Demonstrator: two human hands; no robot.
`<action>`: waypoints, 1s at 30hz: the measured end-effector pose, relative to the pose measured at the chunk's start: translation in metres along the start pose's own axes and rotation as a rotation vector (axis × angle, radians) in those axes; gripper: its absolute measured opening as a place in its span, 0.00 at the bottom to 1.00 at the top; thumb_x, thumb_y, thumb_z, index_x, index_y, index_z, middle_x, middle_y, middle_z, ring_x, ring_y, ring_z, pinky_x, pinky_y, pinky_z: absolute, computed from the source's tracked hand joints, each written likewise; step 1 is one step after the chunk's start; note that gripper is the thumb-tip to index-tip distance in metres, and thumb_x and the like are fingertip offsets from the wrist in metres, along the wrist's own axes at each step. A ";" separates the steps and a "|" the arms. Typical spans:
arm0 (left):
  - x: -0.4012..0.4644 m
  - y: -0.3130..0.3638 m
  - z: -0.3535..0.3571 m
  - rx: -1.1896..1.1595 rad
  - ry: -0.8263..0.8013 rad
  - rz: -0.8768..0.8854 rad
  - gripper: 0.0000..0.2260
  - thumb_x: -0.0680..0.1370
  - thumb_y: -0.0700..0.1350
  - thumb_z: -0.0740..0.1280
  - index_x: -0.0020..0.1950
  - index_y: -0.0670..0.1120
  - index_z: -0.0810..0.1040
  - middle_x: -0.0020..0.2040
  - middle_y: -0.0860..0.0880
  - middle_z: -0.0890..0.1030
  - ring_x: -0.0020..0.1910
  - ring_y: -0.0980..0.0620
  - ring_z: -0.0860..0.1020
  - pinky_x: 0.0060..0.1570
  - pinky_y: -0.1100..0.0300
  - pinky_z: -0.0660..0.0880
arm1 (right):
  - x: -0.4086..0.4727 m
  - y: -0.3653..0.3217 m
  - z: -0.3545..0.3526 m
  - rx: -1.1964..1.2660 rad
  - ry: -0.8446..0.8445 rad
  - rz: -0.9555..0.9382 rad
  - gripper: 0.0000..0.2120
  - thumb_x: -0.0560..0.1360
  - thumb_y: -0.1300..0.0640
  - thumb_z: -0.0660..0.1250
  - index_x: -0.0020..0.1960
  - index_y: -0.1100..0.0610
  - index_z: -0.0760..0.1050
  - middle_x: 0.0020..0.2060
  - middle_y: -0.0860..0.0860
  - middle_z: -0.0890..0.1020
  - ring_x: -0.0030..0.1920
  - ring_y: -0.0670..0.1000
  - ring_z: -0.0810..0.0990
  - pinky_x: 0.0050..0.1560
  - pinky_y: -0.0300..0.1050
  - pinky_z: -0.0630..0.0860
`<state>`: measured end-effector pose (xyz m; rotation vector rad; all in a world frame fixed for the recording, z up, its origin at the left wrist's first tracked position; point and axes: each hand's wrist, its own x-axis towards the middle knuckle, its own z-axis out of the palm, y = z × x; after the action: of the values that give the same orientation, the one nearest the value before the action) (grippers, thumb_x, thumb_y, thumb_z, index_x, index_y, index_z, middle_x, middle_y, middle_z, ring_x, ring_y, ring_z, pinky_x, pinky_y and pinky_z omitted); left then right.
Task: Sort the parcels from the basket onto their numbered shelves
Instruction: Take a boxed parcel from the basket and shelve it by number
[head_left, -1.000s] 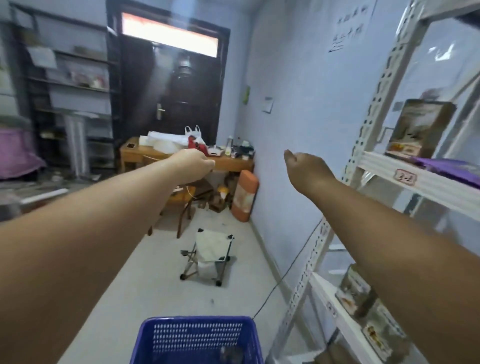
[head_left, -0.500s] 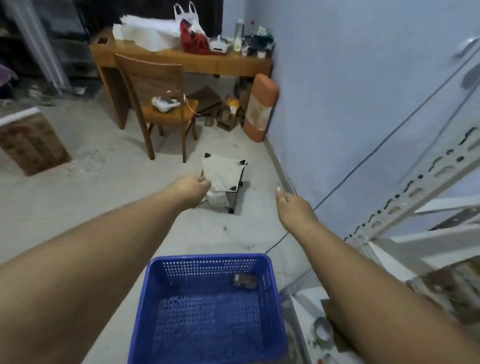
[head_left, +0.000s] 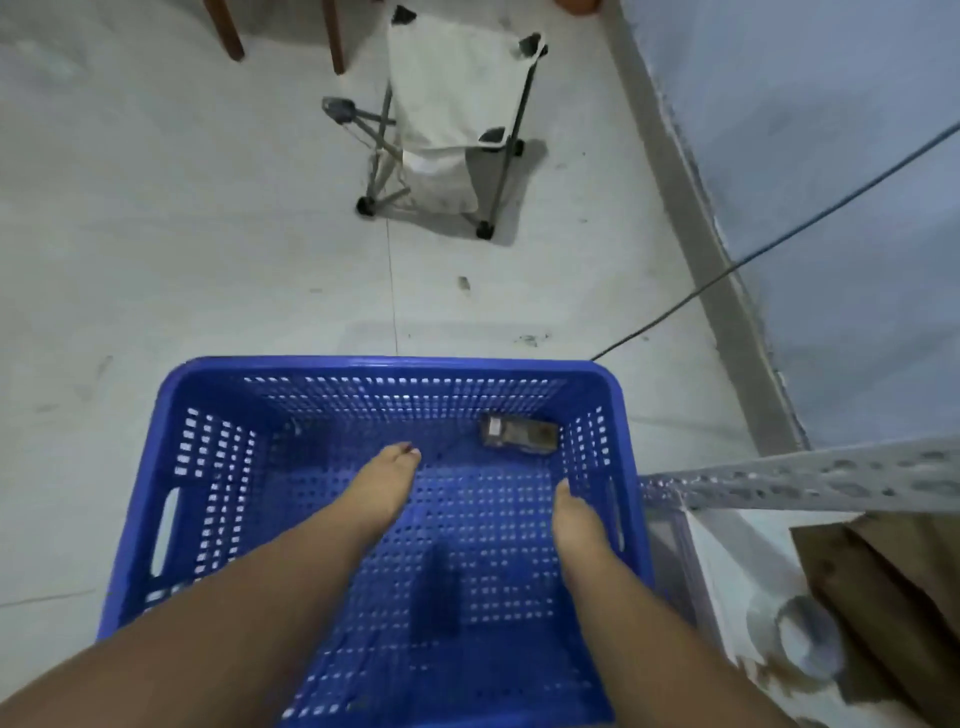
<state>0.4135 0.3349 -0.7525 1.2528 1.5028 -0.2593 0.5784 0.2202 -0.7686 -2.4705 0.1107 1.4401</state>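
Two bare forearms now reach down into the blue perforated plastic basket (head_left: 161, 525), where a second ago they were stretched out level at shelf height and half a second ago were only dropping toward it. That shift suggests one delivery is finished and the next pick is starting. Only one parcel shows inside: a small dark, flat rectangular package (head_left: 519, 434) lying on the basket floor in the far right corner. The left hand (head_left: 387, 478) hovers over the middle of the floor, fingers extended and together, holding nothing. The right hand (head_left: 574, 512) sits low beside the right wall, nearer the package but short of it, fingers loosely drawn together and empty. The grey slotted metal shelf post (head_left: 810, 480) stands just right of the basket.
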 end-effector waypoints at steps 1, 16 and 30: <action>0.028 -0.012 0.017 -0.021 -0.017 -0.022 0.21 0.84 0.51 0.51 0.77 0.49 0.57 0.77 0.48 0.59 0.73 0.44 0.63 0.68 0.49 0.65 | 0.030 0.006 0.014 0.037 -0.018 0.042 0.27 0.83 0.45 0.47 0.75 0.62 0.61 0.72 0.60 0.66 0.68 0.62 0.69 0.62 0.53 0.69; 0.275 -0.028 0.158 -0.415 -0.186 0.078 0.22 0.83 0.54 0.55 0.77 0.53 0.60 0.75 0.48 0.65 0.73 0.43 0.64 0.69 0.45 0.64 | 0.364 -0.007 0.103 0.690 0.107 -0.035 0.33 0.73 0.35 0.59 0.69 0.58 0.68 0.59 0.54 0.76 0.55 0.56 0.77 0.56 0.57 0.76; 0.074 -0.051 0.040 -0.621 0.100 -0.155 0.12 0.81 0.54 0.58 0.50 0.45 0.71 0.53 0.40 0.77 0.49 0.44 0.76 0.54 0.49 0.73 | 0.062 0.009 0.070 0.659 -0.184 0.154 0.19 0.74 0.54 0.68 0.63 0.55 0.73 0.57 0.55 0.80 0.53 0.52 0.78 0.55 0.47 0.75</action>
<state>0.4092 0.3261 -0.8503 0.6619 1.6006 0.1680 0.5489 0.2357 -0.8560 -1.8190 0.6370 1.3916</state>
